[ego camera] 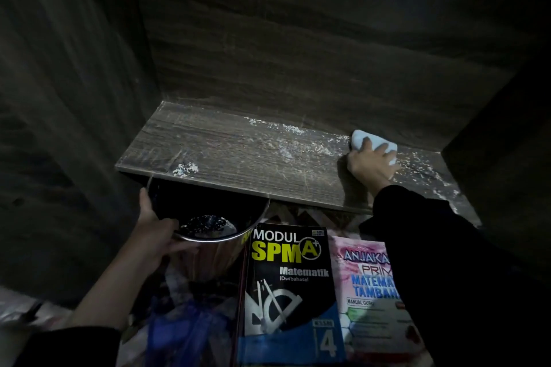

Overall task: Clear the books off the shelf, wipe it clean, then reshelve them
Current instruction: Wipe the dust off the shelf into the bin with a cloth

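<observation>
White cloth (pixel 376 140) lies bunched under the right hand (pixel 368 167), whose grip is wide: the fingers are spread across the top of the cloth and press it flat against the shelf (pixel 238 152), with the thumb at the cloth's left side. Hand and cloth sit at the back right of the board, near the right wall. The dark wood-grain shelf carries no books; pale dust (pixel 186 169) lies in patches along the back edge, round the right hand, and in one clump near the front left. A black sleeve (pixel 432 247) runs from the wrist down over the shelf's front edge. The left hand (pixel 158 229) has its grip closed on the rim of a shiny metal bin (pixel 214 256), thumb up along the rim and fingers curled beneath it, holding the bin's mouth tilted just under the front left edge of the shelf. Something dark and speckled lies inside the bin, though the light is too dim to say what. The books lie below the shelf: a black book (pixel 286 286) marked "MODUL SPM A+ Matematik" just right of the bin, and a pink book (pixel 366 292) beside it, partly covered by the sleeve. A blue bag (pixel 185 331) sits under the bin, left of the black book.
</observation>
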